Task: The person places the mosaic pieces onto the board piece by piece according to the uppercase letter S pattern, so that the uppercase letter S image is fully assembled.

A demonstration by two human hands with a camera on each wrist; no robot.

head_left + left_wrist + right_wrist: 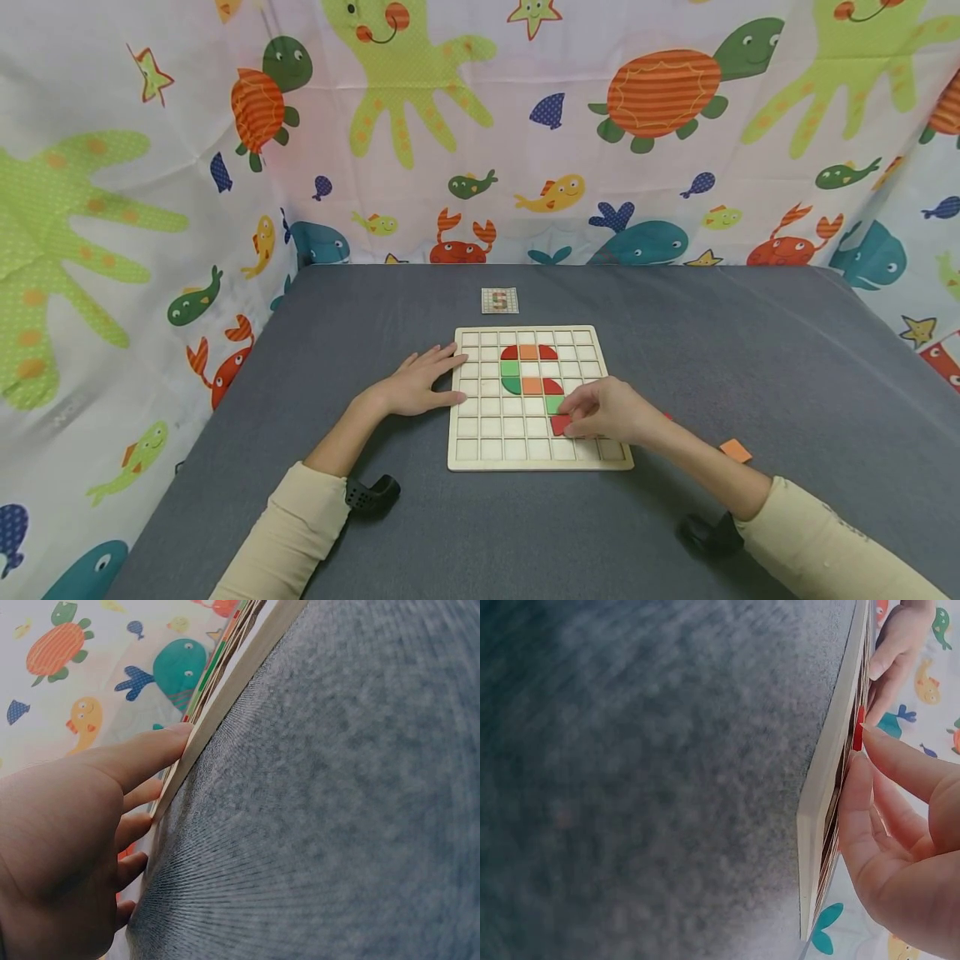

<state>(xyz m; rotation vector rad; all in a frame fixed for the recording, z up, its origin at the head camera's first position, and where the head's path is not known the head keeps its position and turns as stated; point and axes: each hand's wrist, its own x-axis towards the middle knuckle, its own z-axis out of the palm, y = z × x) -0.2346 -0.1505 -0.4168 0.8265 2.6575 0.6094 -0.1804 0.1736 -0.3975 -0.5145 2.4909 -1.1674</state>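
Observation:
A wooden grid board lies flat on the grey table, with red, orange and green tiles set in several of its squares. My left hand rests at the board's left side, fingers spread and extended, thumb and fingertips against the edge. In the left wrist view the thumb of that left hand touches the board's rim. My right hand pinches a red tile low on the board, just below a light green tile. In the right wrist view the red tile is at the fingertips.
A small card with a coloured grid pattern lies beyond the board. To the right, an orange tile sits on the cloth, and a bit of red shows beside the right forearm. A printed curtain hangs behind the table.

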